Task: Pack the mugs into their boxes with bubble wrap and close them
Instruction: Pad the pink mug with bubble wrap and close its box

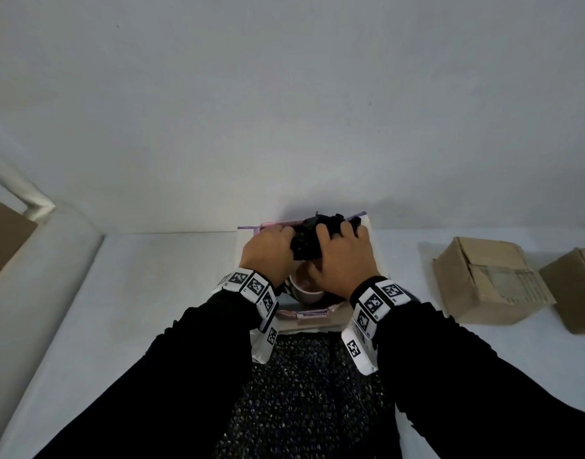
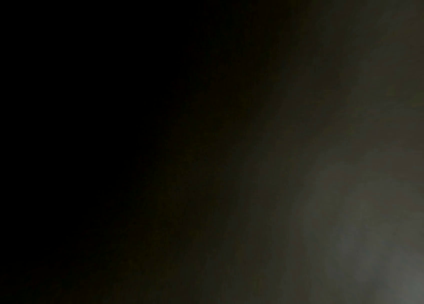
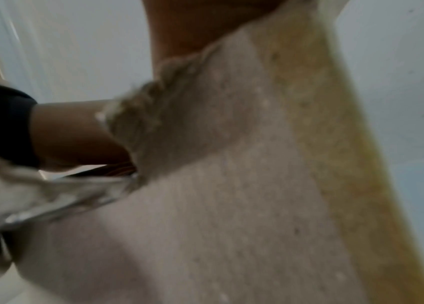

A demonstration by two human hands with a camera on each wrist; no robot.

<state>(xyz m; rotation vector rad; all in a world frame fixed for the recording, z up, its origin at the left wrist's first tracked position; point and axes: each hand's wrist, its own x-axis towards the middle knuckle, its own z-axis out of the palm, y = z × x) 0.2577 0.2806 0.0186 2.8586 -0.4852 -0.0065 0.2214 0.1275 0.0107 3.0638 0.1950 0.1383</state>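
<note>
In the head view an open box [image 1: 312,315] with pink and purple flaps stands at the far edge of the table, against the wall. A pink mug [image 1: 307,294] sits upright inside it, partly hidden by my hands. Above the mug both hands hold a crumpled wad of black bubble wrap [image 1: 306,241]: my left hand [image 1: 269,251] grips its left side, and my right hand [image 1: 337,258] curls its fingers over its right side. The right wrist view is blurred and shows a pale cardboard flap [image 3: 231,185] and my left hand [image 3: 70,133]. The left wrist view is dark.
A sheet of black bubble wrap [image 1: 304,392] lies on the white table [image 1: 152,293] between my forearms. Two shut brown cardboard boxes [image 1: 490,283] [image 1: 576,286] stand to the right. A white wall rises right behind the open box.
</note>
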